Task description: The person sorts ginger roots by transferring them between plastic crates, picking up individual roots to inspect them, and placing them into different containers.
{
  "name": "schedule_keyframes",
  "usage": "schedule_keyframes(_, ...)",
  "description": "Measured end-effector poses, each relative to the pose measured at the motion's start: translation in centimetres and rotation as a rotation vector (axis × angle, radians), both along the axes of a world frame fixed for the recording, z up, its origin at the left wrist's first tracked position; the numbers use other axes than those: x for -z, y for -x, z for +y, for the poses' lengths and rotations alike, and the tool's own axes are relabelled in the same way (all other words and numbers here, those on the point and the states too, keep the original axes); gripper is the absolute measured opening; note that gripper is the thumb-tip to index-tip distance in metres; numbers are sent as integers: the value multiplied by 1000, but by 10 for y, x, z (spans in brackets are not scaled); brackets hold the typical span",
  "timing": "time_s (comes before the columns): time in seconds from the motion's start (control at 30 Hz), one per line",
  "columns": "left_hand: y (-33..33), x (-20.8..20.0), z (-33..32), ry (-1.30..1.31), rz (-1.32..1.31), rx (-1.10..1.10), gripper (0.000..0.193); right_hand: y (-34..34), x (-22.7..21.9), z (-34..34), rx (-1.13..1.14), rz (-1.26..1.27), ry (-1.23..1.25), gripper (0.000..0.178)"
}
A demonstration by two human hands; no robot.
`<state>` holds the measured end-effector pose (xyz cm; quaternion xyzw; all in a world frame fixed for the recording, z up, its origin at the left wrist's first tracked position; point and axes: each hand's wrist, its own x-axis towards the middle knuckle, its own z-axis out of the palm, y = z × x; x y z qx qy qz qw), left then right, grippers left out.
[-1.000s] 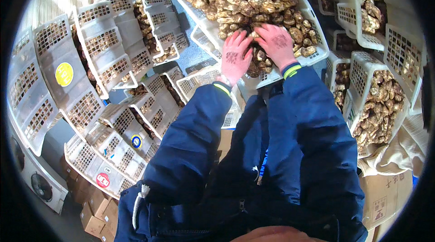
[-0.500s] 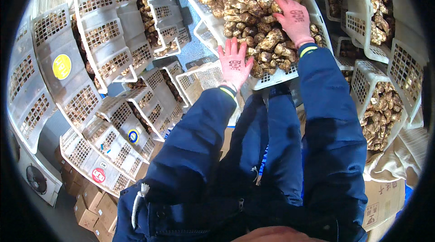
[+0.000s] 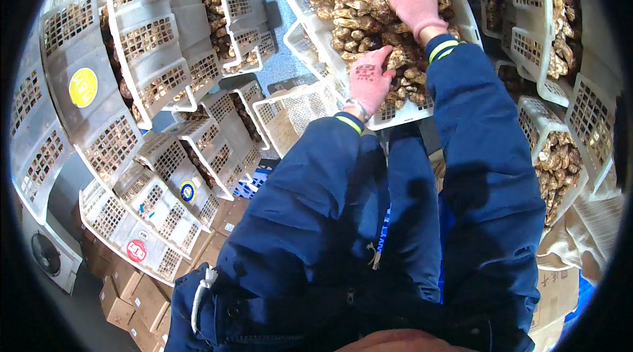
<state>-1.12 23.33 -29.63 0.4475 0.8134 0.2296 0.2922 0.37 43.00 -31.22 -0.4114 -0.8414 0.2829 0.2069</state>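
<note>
A white plastic crate heaped with brown, knobbly mushrooms stands in front of me. My right hand, in a pink glove, rests on the pile near its far side; thumb and fingers are apart, with the fingertips near the picture's top edge. At the crate's near left side is my left hand, also pink-gloved. Its fingers point right onto the mushrooms, and a gap shows between thumb and fingers. No mushroom is visibly held in either hand.
Stacked white crates of mushrooms fill the left side. More crates stand close on the right. An open mesh crate lies just left of my left hand. Cardboard boxes sit low at the left, near a white fan unit.
My left hand has moved right, from beside the crate's rim onto the near mushrooms, its fingers turning rightward. My right hand has shifted farther away and slightly left over the pile.
</note>
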Motion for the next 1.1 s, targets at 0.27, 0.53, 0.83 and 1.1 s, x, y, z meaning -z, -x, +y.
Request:
schedule_keyframes(0.27, 2, -24, -58, 17, -305, -400, 52, 13, 51, 2, -115, -397, -166, 39)
schedule_keyframes(0.53, 10, -20, -75, -47, -722, -714, 54, -10, 3, -29, -178, -85, -298, 34)
schedule_keyframes(0.83, -42, -56, -59, 1, -1159, -724, 52, -150, -60, -188, 343, 753, 1603, 73)
schedule_keyframes(1.1, -102, -110, -70, 336, -1145, -280, 31, -226, -108, -179, 628, 941, 1486, 66)
